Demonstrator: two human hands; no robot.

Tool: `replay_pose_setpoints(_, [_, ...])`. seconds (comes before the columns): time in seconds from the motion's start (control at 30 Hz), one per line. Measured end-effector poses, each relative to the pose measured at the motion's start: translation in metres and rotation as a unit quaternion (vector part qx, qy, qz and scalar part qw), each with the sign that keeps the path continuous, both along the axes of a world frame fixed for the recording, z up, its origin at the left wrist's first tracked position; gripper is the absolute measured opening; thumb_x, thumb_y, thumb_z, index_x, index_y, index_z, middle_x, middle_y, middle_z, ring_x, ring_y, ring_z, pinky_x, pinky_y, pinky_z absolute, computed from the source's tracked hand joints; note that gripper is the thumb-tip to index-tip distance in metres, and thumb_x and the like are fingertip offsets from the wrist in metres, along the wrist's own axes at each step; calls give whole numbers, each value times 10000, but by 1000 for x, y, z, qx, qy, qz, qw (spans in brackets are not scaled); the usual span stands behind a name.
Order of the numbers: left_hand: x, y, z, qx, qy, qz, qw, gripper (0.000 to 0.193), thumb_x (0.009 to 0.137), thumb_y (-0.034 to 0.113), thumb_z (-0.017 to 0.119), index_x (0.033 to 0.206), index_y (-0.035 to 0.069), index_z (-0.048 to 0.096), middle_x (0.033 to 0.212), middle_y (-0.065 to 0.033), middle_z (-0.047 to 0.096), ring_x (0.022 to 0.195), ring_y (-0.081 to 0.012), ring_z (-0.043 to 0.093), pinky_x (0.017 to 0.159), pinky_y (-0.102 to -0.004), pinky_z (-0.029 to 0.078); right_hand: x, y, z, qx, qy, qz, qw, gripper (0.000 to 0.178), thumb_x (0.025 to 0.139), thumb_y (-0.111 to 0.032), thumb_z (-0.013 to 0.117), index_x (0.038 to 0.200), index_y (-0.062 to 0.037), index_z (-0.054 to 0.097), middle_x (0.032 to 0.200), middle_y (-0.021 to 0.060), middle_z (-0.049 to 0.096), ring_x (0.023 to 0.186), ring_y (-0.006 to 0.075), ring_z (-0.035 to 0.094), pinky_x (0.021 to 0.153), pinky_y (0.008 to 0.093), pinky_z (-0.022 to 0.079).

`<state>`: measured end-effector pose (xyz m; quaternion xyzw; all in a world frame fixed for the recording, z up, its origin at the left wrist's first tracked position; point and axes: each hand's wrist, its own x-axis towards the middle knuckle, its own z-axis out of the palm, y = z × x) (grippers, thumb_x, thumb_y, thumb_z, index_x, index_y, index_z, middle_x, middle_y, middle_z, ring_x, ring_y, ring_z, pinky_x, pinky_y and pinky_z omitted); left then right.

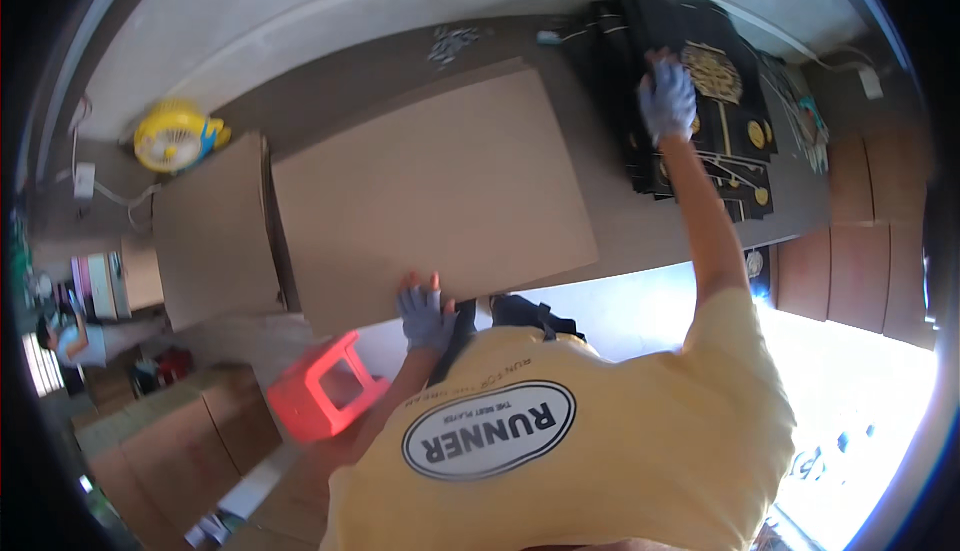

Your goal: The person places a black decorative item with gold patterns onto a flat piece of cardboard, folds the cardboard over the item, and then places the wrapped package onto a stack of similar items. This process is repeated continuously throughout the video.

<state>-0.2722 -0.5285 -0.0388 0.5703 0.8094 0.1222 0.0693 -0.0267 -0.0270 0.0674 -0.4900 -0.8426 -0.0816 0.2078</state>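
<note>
My left hand (425, 317), in a grey glove with bare fingertips, lies at the near edge of a large brown cardboard sheet (430, 186) on the table, its fingers stretched out. Farther off to the right, my right hand (668, 103), gloved the same way, rests with fingers extended on the left part of a stack of black flat pieces (625, 36) with gold printed patterns. What the pieces are made into cannot be made out. A gap of bare table separates the sheet from the stack.
More cardboard (210, 236) stands left of the sheet, near a yellow fan (170, 137). Small grey bits (452, 44) lie along the wall. A red plastic stool (310, 391) is at my left, with cardboard boxes (180, 451) beyond. Another person (82, 339) is far left.
</note>
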Motion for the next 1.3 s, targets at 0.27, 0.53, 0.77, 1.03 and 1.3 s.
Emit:
replay_pose_setpoints(0.27, [7,1,-15,-31,6,21,999,659,874,430,505,1450,154,341,1521,-257,178,1381,-469,207,1063,-643,200,-97,-118,-89,-441,-43,-111,890,633,908,-512,401,1336,-53,486,1440,193,406,1358,323,355,1104,400,317])
replay_pose_setpoints(0.53, [9,-3,-7,27,-25,28,999,609,872,416,523,1413,168,396,1515,-232,219,1385,-454,213,1069,-628,215,-109,-153,-59,-280,50,-45,958,402,853,-436,595,1075,-102,627,1280,190,539,1183,323,520,961,421,444])
replay_pose_setpoints(0.77, [-22,-6,-5,78,14,-3,997,602,873,405,543,1409,172,396,1525,-179,242,1401,-408,217,1086,-591,230,-85,-129,-97,-337,-81,-85,934,684,808,-512,612,1302,-51,505,1274,198,533,1187,356,517,1000,415,425])
replay_pose_setpoints(1.03, [-26,-3,-6,-14,6,-46,999,680,849,399,585,1447,192,334,1555,-152,182,1412,-386,208,1096,-597,196,-89,-165,-88,-230,73,-87,967,504,788,-435,639,1159,-98,589,1204,184,544,1140,356,534,954,441,449])
replay_pose_setpoints(1.3, [-27,-6,0,-44,14,-50,998,676,843,389,590,1437,180,344,1551,-151,195,1417,-369,205,1101,-595,186,-97,-156,-68,-392,66,-133,908,695,804,-487,601,1343,-69,466,1323,182,471,1231,348,473,1004,430,419])
